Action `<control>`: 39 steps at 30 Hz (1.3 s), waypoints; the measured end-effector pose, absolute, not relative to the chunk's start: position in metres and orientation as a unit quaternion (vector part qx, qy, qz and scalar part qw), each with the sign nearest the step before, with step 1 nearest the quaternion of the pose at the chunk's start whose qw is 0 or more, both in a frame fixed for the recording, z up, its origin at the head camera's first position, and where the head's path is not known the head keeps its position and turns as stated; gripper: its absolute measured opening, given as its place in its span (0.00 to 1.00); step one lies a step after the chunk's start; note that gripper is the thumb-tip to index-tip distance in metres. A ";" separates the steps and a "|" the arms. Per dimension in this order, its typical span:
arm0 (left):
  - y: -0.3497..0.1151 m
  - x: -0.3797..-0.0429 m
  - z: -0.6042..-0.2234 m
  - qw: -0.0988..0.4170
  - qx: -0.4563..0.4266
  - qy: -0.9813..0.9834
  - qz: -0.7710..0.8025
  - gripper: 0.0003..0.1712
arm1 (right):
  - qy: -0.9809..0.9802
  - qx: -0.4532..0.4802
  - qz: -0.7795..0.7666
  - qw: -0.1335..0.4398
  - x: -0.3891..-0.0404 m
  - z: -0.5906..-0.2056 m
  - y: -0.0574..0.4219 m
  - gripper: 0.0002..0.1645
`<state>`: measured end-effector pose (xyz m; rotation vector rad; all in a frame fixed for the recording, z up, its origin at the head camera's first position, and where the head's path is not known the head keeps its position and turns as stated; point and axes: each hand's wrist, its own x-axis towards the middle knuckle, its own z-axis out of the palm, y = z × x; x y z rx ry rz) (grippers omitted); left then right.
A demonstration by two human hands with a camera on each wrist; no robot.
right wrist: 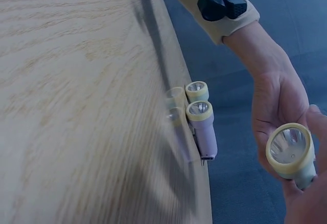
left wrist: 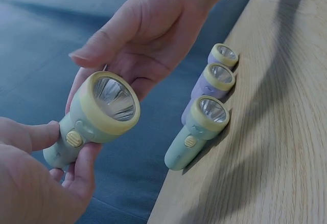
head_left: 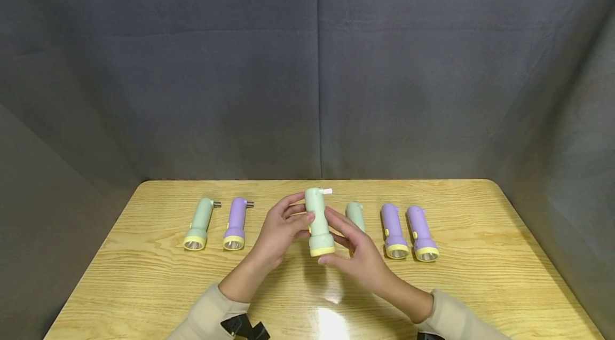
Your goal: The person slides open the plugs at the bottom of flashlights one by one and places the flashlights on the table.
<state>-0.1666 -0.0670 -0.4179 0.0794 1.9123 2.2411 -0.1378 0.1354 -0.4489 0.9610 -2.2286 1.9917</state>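
- We have one green flashlight (head_left: 316, 220) raised over the tabletop (head_left: 144, 286), prongs (head_left: 327, 191) jutting sideways.
- Our left grip (head_left: 283, 228) pinches its body; our right grip (head_left: 357, 252) is loosely spread, fingers along its other side.
- Should the left pinch slacken, we could drop it; the right seems to bear little.
- Our left thumb, beside the switch (left wrist: 74, 139), might press it; our right knuckles might knock the second green flashlight (head_left: 355, 214).

Left hand (left wrist: 30, 183) pinches green flashlight (left wrist: 84, 119) by body, beside button; right hand (left wrist: 158, 29) behind its yellow-rimmed head. On wooden table (left wrist: 286, 111): another green flashlight (left wrist: 186, 144), two purple flashlights (left wrist: 207, 83) beyond.
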 end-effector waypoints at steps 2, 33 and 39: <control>-0.067 -0.166 -0.419 0.094 0.026 0.648 0.756 0.30 | -0.722 0.304 0.621 -0.001 -0.136 -0.450 0.134 0.52; -0.069 -0.169 -0.428 0.036 0.073 0.704 0.705 0.27 | -0.725 0.249 0.642 0.002 -0.145 -0.445 0.121 0.46; -0.076 -0.172 -0.432 0.031 0.059 0.722 0.688 0.27 | -0.721 0.245 0.648 -0.012 -0.150 -0.447 0.112 0.45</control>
